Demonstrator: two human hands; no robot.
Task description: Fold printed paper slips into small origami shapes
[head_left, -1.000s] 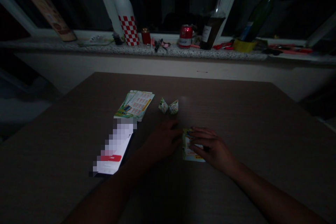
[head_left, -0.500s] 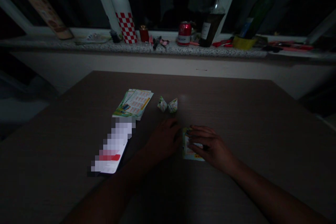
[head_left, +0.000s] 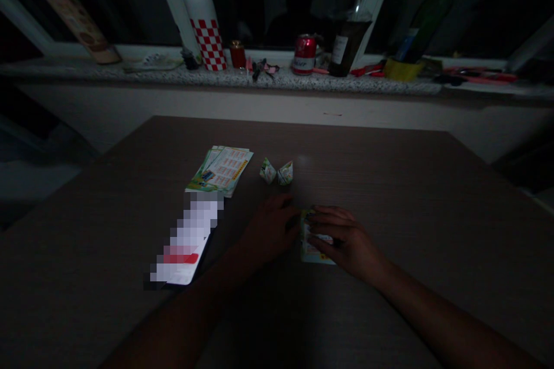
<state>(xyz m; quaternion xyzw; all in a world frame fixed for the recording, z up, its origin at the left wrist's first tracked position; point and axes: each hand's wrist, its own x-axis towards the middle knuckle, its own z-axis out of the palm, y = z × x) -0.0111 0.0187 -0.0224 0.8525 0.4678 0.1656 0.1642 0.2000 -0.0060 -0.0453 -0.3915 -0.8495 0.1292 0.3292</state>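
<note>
A printed paper sheet [head_left: 322, 253], pale green and white with a yellow strip, lies flat in front of me on the table. My right hand [head_left: 341, 236] rests over its upper right part, fingers stretched and slightly apart, hiding much of the print. At the sheet's left edge is my left hand [head_left: 274, 225], in deep shadow, with its fingers apart and their tips close to or touching the paper. Beyond the hands sit two small folded paper pieces [head_left: 285, 173] with pointed tips, side by side.
A stack of printed sheets [head_left: 227, 168] lies at the left, above a lit phone [head_left: 184, 253]. Behind the table [head_left: 389, 167], a stone windowsill [head_left: 164, 76] bears a checkered bottle [head_left: 205, 23], a red can [head_left: 304, 55], a dark cup [head_left: 341, 49] and a green bottle [head_left: 426, 23].
The view has shifted slightly. Both hands stay almost where they were, with the right fingers moving a little leftward over the sheet.
</note>
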